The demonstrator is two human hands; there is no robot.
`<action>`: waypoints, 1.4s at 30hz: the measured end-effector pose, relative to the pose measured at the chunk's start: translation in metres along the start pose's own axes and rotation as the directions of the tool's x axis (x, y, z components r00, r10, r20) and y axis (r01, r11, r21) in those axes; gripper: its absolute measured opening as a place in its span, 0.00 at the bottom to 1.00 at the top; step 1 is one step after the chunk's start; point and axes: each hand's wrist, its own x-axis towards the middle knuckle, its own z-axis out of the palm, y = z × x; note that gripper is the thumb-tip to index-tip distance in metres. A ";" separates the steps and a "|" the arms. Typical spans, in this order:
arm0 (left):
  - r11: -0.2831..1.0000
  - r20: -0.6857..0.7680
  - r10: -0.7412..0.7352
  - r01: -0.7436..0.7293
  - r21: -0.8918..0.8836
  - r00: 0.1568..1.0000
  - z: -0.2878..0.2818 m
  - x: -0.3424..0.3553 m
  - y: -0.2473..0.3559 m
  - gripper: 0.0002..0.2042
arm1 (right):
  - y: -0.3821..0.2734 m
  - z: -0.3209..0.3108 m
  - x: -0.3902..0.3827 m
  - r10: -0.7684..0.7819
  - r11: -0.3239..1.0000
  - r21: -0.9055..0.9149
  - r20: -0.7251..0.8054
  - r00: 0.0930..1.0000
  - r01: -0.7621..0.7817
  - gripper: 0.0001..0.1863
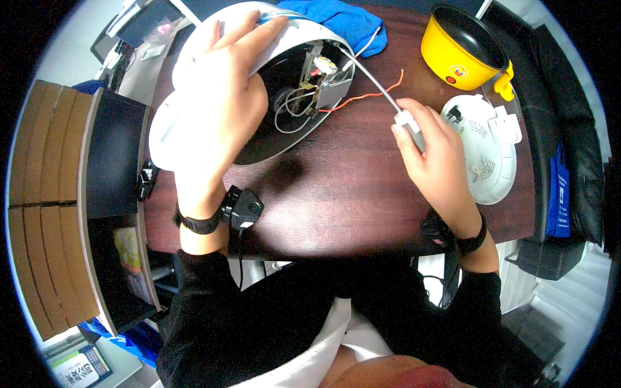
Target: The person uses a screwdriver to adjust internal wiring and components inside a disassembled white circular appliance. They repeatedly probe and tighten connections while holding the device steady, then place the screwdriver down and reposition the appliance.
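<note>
My left hand (229,97) grips a white rounded appliance housing (168,136) lying tipped on the desk, its dark open underside showing a metal bracket, small fittings and wires (291,110). My right hand (430,152) holds a screwdriver (375,82) by its white-and-grey handle, the long shaft reaching up to the housing's upper right edge; the tip's exact contact is too small to tell. An orange wire (362,96) trails from the housing across the wood. Beside my right hand lies a white oval plastic cover (485,149) with small parts on it.
A dark wooden desk (323,207) bears a yellow pot (453,52) at back right and a blue cloth (356,22) at the back. Stacked cardboard boxes (45,207) and a dark shelf unit (116,161) stand left, a black padded seat (576,161) right. Black devices are strapped at both wrists.
</note>
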 end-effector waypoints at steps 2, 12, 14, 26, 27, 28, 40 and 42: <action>0.998 -0.017 -0.051 0.052 0.027 0.999 0.002 -0.008 0.009 0.34 | -0.003 -0.006 -0.003 0.016 0.999 -0.036 0.039 0.999 -0.015 0.16; 0.999 0.019 -0.024 0.023 0.027 1.000 -0.011 -0.011 0.014 0.28 | -0.008 -0.014 -0.006 0.003 0.995 -0.104 0.060 0.998 0.004 0.17; 0.999 0.022 -0.020 0.020 0.028 1.000 -0.010 -0.011 0.011 0.27 | -0.008 -0.015 -0.006 0.008 0.994 -0.106 0.064 0.998 -0.001 0.17; 0.983 -0.026 -0.164 0.165 0.075 0.986 0.000 -0.023 0.007 0.30 | -0.008 -0.014 -0.005 0.038 0.998 -0.043 0.053 0.998 -0.036 0.16; 0.982 -0.020 -0.158 0.159 0.099 0.987 -0.002 -0.025 0.007 0.31 | -0.009 -0.013 -0.005 0.036 0.999 -0.029 0.056 0.998 -0.034 0.16; 0.980 -0.015 -0.152 0.153 0.125 0.988 -0.003 -0.027 0.007 0.31 | -0.010 -0.012 -0.005 0.035 0.999 -0.022 0.059 0.998 -0.034 0.16; 0.969 -0.220 -0.203 0.163 -0.185 0.954 -0.014 -0.067 -0.004 0.32 | -0.018 -0.003 -0.013 -0.005 0.998 -0.063 0.061 0.998 0.008 0.15; 0.990 -0.233 -0.128 0.111 -0.086 0.964 -0.015 -0.070 -0.010 0.32 | -0.018 -0.002 -0.011 -0.016 0.996 -0.087 0.052 0.999 0.021 0.14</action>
